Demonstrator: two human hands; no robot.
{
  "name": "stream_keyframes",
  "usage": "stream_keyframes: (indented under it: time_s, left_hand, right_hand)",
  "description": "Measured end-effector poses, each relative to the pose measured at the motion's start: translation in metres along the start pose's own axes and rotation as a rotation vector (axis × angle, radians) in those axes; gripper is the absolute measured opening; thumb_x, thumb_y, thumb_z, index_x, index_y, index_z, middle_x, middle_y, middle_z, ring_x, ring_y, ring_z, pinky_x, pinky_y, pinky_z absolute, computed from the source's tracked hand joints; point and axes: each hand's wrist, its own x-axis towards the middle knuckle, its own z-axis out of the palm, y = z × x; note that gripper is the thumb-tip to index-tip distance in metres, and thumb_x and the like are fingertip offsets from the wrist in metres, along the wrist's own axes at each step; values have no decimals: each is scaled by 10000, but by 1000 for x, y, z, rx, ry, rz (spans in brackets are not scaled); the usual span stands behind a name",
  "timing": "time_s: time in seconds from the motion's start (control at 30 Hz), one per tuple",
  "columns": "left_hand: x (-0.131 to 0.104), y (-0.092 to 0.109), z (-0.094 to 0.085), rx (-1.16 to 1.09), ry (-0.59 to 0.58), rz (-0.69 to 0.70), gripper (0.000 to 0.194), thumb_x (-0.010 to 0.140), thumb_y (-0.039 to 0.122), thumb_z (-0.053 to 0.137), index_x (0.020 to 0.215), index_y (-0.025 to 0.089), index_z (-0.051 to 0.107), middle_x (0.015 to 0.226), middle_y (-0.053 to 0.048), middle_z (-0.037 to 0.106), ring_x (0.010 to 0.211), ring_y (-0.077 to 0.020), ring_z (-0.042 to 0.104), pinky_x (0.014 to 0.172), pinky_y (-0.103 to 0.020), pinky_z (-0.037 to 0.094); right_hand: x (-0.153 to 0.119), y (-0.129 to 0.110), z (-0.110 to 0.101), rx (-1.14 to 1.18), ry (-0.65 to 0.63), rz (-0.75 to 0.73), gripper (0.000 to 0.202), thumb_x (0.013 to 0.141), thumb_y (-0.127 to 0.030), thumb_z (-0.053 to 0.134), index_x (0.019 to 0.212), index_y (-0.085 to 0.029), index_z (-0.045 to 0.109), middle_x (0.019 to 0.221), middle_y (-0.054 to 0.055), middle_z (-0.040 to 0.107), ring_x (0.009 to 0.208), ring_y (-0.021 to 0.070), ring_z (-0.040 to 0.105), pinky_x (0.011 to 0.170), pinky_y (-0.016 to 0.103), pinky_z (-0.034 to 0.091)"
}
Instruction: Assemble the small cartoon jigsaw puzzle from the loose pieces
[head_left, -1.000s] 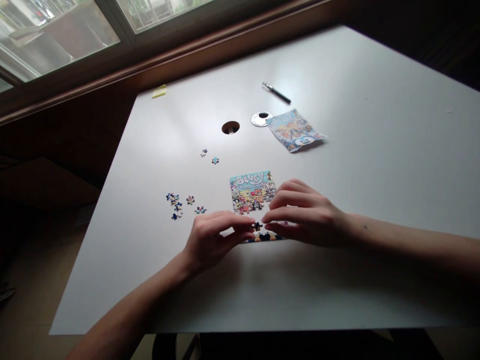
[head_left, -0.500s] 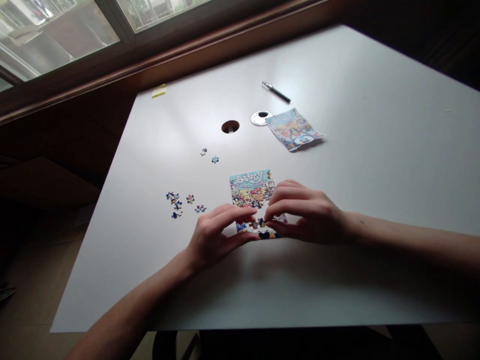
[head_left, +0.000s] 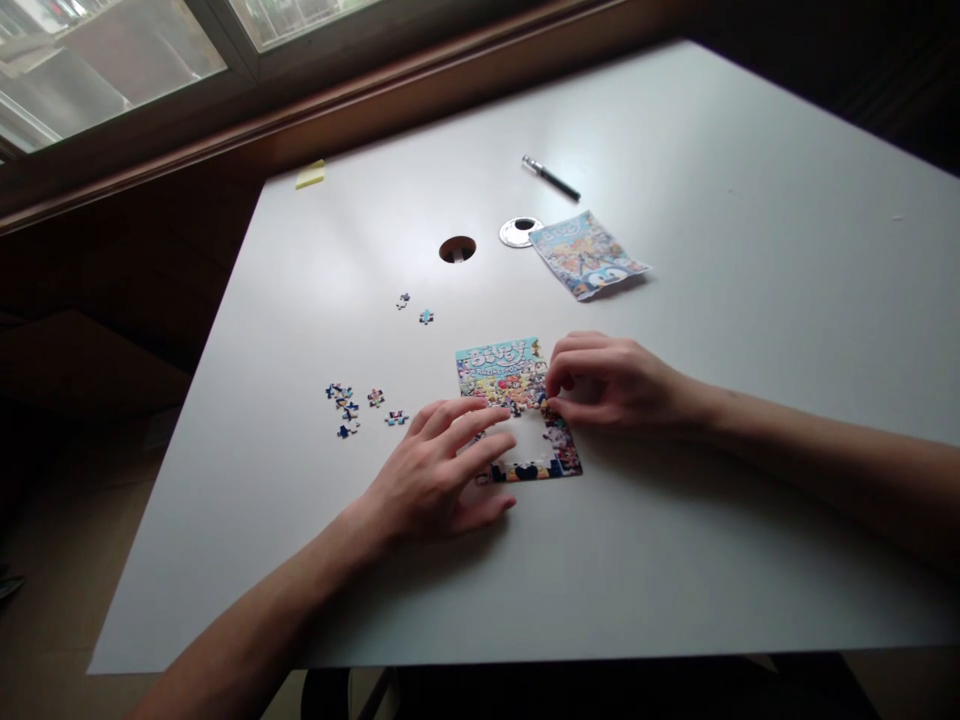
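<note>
A partly assembled jigsaw puzzle (head_left: 499,358) lies on the white table, with a bare gap in its lower middle. My left hand (head_left: 450,465) rests over the puzzle's lower left part, its fingers spread and nothing gripped. At the right edge of the puzzle, my right hand (head_left: 607,380) pinches a small puzzle piece (head_left: 544,404) between thumb and forefinger. Left of the puzzle lies a cluster of loose pieces (head_left: 345,402), with single pieces (head_left: 396,418) beside it. Two more loose pieces (head_left: 426,317) lie farther back.
A picture sheet (head_left: 589,255) lies behind the puzzle to the right, touching a round metal grommet cover (head_left: 520,232). Left of that is a hole (head_left: 457,250) in the table (head_left: 750,400). A pen (head_left: 551,178) and a yellow sticky note (head_left: 310,175) lie toward the back.
My right hand has moved up and away from the puzzle's lower middle to its right edge, with a piece. My left hand's fingers have spread out, and the gap shows more bare table.
</note>
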Motion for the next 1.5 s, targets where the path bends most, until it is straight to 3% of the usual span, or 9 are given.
stream_keyframes:
  time_s: [0.37,0.53,0.73,1.03,1.17,1.3,1.4,1.5]
  left_hand:
    - [2,-1,-2,12,-94,25,540,864,527,610,1297,212,542,1439,-123,529,1369,-315,430,1145,-508,297]
    - [1,2,-2,64,2,58,445,872,476,639,1234,221,597,1422,-128,544,1329,-315,470,1081,-491,374]
    - [6,10,-3,66,92,200,98,936,203,585,1013,217,644,1155,-49,711,1044,-187,649,929,-338,491]
    - [7,12,-5,-26,159,266,111,932,156,581,1028,177,633,1020,-44,739,918,-158,673,811,-297,526]
    - [0,-11,-18,37,248,252,114,885,151,640,993,187,647,991,-40,745,904,-166,676,795,-301,531]
    - [-20,-58,-49,111,395,-118,94,868,118,619,884,189,677,921,-44,746,847,-157,673,806,-311,538]
    - [-35,-86,-66,159,353,-289,91,862,136,611,866,180,690,882,-44,742,835,-171,669,825,-330,535]
    - [-42,-97,-69,147,264,-326,81,865,148,620,867,182,693,913,-39,745,874,-177,667,856,-330,519]
  right_hand:
    - [0,5,1,-50,-31,-30,69,760,-138,652,753,-195,615,714,6,575,685,143,493,707,290,414]
    - [-5,-7,5,-38,31,-195,94,786,-129,651,802,-210,606,736,10,597,710,152,511,741,320,425]
    - [-16,-33,18,-40,39,-342,177,777,-115,694,878,-216,591,754,24,616,739,175,521,699,335,433]
    - [-17,-38,18,-87,15,-465,251,755,-68,729,943,-189,613,769,46,632,724,181,525,677,358,452]
    - [-16,-28,15,-50,89,-428,288,739,-67,738,973,-193,628,794,49,646,747,194,567,683,367,470]
    - [-11,-12,8,43,268,-229,258,727,-6,697,895,-187,621,750,41,608,707,182,556,640,345,465]
    - [-9,-3,3,117,279,-31,133,795,-70,668,839,-185,618,745,32,585,687,163,545,613,319,443]
    - [-9,1,2,150,229,124,37,855,-167,646,831,-186,625,768,32,600,688,152,548,619,306,439]
